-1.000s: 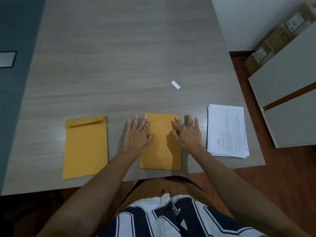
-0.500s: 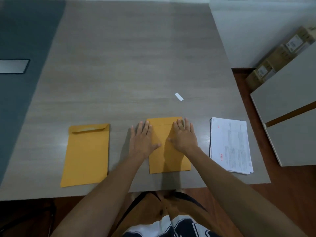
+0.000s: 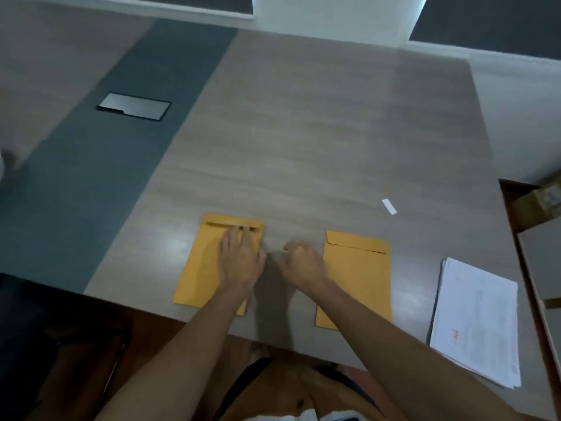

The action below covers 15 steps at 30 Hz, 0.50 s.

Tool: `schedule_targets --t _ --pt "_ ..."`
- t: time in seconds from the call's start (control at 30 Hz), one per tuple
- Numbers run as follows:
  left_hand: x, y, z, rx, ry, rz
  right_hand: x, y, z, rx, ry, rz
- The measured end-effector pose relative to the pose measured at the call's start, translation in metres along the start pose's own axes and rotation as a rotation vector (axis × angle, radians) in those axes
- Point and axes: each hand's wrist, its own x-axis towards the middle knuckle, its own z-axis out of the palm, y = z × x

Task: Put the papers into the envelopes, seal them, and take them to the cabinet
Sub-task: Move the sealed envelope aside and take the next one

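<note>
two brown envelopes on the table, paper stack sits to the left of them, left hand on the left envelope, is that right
Not quite. The head view shows the paper stack lying to the right of both envelopes, near the right edge of the table. The rest holds: the left envelope and the right envelope lie on the table, and the left hand rests on the left envelope.

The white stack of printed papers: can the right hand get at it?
Probably yes: only a flat closed yellow paper envelope lies between the right hand and the white stack of printed papers.
</note>
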Motion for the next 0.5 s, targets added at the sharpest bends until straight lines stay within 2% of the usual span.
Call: schedule_targets --t 0.1,0.23,0.37,0.5 --pt "-0.001 -0.035 -0.008 -0.075 -0.019 -0.216 0.010 -0.029 0.011 0.193 -0.118 0.119" --pt "-0.001 -0.077 -0.014 -0.151 -0.063 -0.411 0.019 -0.053 0.023 0.282 -0.148 0.191" --pt "0.003 -0.110 -0.012 -0.195 -0.073 -0.427 0.027 -0.068 0.034 0.346 -0.173 0.230" --pt "0.010 -0.113 -0.017 -0.249 -0.060 -0.404 0.033 -0.079 0.042 0.379 -0.172 0.267"
